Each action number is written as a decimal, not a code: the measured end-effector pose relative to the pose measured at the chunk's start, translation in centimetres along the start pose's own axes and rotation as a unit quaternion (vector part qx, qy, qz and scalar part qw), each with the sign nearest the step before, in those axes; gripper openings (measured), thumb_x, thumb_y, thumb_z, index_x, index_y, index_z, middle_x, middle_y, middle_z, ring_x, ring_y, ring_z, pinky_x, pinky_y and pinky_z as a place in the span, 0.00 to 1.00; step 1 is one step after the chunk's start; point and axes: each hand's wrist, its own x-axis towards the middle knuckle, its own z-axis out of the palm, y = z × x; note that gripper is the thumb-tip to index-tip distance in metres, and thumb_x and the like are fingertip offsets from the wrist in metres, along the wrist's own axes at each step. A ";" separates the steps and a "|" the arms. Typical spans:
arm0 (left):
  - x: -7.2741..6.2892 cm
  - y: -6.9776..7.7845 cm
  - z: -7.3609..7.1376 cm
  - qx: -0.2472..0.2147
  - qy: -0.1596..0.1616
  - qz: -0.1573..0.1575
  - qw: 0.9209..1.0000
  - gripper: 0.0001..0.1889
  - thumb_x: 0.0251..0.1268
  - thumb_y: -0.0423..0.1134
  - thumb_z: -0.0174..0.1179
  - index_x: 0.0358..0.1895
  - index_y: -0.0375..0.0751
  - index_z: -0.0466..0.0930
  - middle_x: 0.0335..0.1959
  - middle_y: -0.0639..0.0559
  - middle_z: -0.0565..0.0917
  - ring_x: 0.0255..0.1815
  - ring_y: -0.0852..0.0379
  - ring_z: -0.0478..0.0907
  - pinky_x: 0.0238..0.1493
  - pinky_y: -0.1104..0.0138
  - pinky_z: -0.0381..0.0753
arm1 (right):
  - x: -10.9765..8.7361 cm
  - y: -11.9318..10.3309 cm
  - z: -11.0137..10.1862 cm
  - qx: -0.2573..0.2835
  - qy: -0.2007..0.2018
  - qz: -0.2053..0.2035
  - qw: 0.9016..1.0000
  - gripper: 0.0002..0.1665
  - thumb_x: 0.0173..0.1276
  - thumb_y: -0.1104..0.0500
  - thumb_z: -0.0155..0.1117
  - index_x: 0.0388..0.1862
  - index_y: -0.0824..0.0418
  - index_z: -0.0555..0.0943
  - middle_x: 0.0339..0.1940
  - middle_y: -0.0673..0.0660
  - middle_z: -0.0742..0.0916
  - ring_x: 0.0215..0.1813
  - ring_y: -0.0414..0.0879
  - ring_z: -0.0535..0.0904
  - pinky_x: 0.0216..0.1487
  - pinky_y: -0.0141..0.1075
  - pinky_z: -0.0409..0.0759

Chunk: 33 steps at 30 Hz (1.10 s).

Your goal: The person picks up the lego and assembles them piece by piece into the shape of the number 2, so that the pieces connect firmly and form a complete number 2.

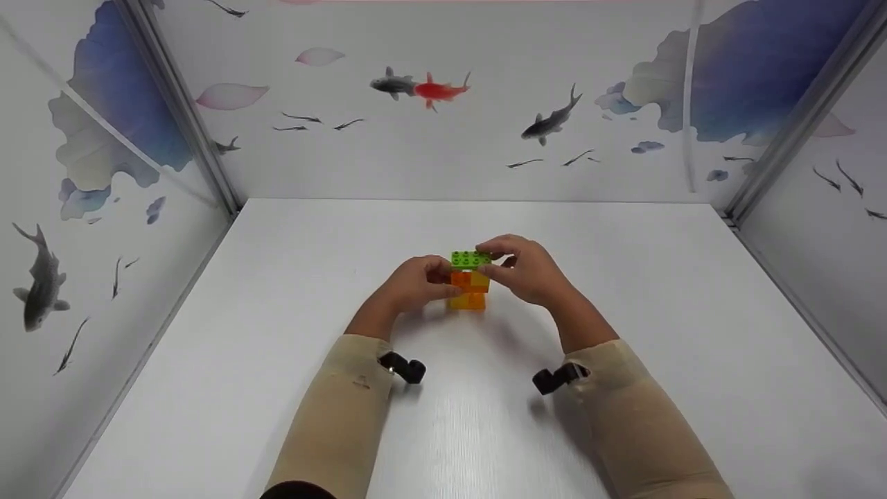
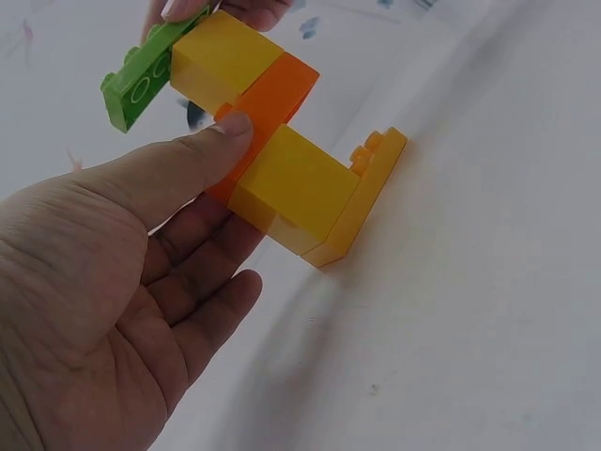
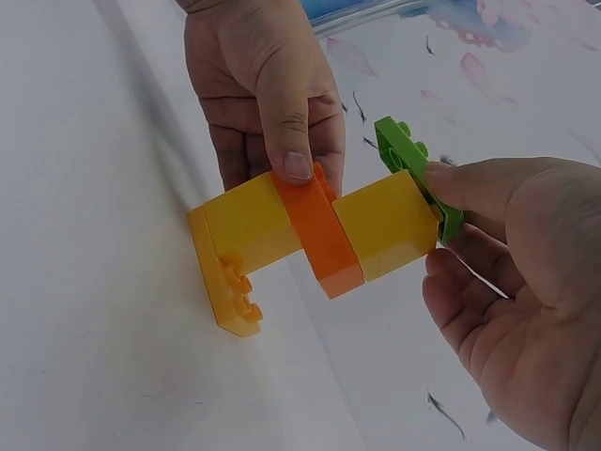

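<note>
A small tower of toy building blocks stands upright on the white table. At its foot is a light-orange studded plate (image 2: 374,193), topped by a yellow block (image 2: 296,188). Over that, an orange brick (image 3: 319,240) juts out sideways, with a second yellow block (image 3: 387,225) on it. A green studded plate (image 1: 466,260) sits tilted at the top, partly lifted off the yellow block along one side. My left hand (image 1: 416,285) pinches the orange brick, thumb on its near face. With thumb and fingers, my right hand (image 1: 530,274) grips the green plate's right end.
The white tabletop (image 1: 277,249) spreads around the tower. White panels printed with fish and petals enclose it at the back (image 1: 443,152) and both sides. Black wrist cameras stick out from the left sleeve (image 1: 346,388) and the right sleeve (image 1: 624,395).
</note>
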 end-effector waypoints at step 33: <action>-0.1 0.1 0.1 0.003 0.006 -0.002 1.000 0.16 0.69 0.49 0.75 0.55 0.55 0.85 0.54 0.57 0.87 0.58 0.52 0.82 0.71 0.56 0.81 | -0.1 0.2 -0.2 0.004 -0.017 0.019 1.000 0.19 0.79 0.53 0.68 0.66 0.51 0.86 0.62 0.52 0.87 0.63 0.52 0.83 0.71 0.48 0.83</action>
